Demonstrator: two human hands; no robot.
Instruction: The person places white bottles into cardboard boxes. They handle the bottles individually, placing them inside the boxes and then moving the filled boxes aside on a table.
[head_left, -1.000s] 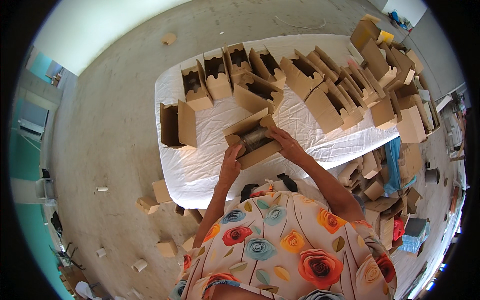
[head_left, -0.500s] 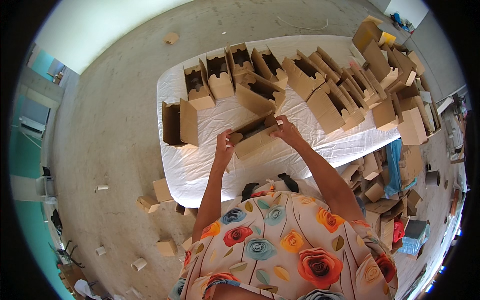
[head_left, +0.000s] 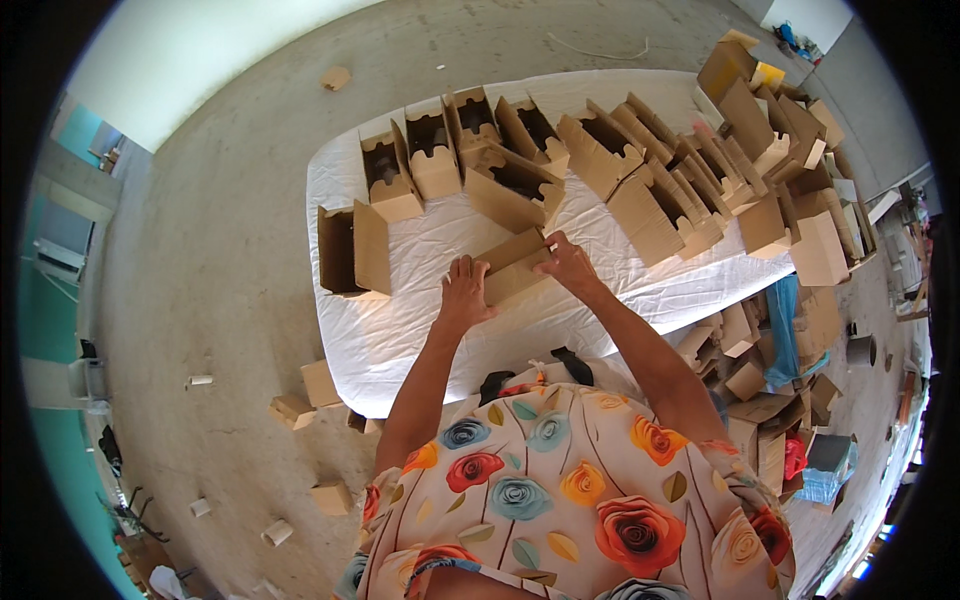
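Observation:
A small brown cardboard box (head_left: pixel 516 281) lies slightly slanted on the white cloth in front of me. Its top looks mostly covered by a panel along the far side. At its left end, my left hand (head_left: pixel 467 292) has its fingers bent over the end of the box, gripping it. My right hand (head_left: pixel 568 264) pinches the right end near the upper corner. Just beyond stands another cardboard box (head_left: pixel 503 200) with an open top and a dark inside. What the near box contains is hidden.
Several open cardboard boxes (head_left: pixel 388 195) stand along the far side of the white-covered table (head_left: pixel 420 345). More are packed together at the right (head_left: pixel 650 225). A single open box (head_left: pixel 372 255) is at the left edge. Cardboard pieces and white rolls (head_left: pixel 277 532) lie on the floor.
The near box's open top has become mostly covered. My left hand has moved from its left corner to lie over that end; my right hand stays at the right end.

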